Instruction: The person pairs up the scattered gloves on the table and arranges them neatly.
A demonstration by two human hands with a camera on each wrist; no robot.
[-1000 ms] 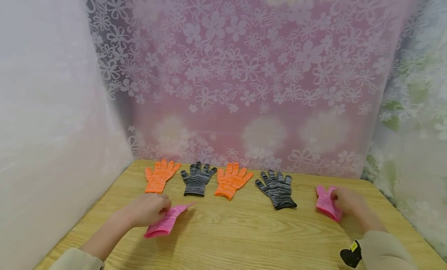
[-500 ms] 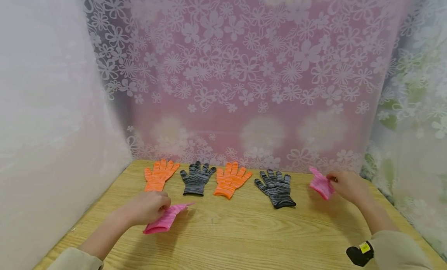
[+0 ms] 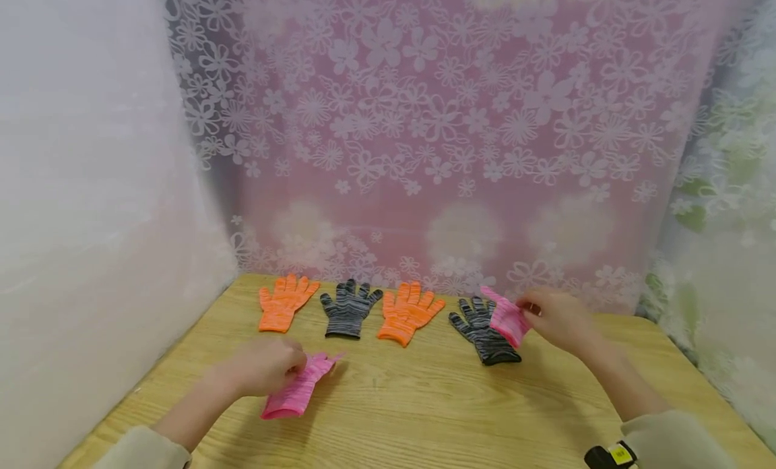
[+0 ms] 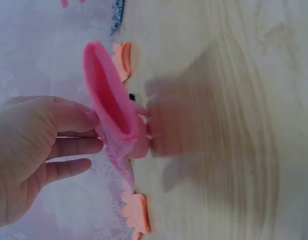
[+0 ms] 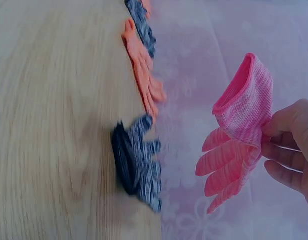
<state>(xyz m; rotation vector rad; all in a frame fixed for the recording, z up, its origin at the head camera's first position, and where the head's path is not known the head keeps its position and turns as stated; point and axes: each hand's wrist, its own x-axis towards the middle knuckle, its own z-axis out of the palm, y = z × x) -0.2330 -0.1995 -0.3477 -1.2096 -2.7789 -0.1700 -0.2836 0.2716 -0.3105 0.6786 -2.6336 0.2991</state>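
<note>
My left hand (image 3: 267,366) pinches a pink knit glove (image 3: 295,392) above the front left of the table, its shadow falling on the wood. In the left wrist view that glove's open cuff (image 4: 109,95) faces the camera, with thumb and finger at its side. A second pink glove (image 3: 508,322) hangs from my right hand (image 3: 560,321), which pinches its edge between thumb and fingertips. In the head view this glove overlaps the right grey-black striped glove (image 3: 485,337). The right wrist view has the held glove (image 5: 246,110) with its cuff up and its fingers pointing down.
Along the table's back edge lie an orange glove (image 3: 283,304), a grey-black glove (image 3: 348,310) and another orange glove (image 3: 407,314). Behind the wooden table (image 3: 388,415) hangs a pink flowered curtain (image 3: 424,152). A white sheet (image 3: 109,186) closes off the left side.
My right hand has lifted its pink glove off the table's right side and carried it leftward to the right grey-black glove. My left hand keeps its pink glove nearly in place.
</note>
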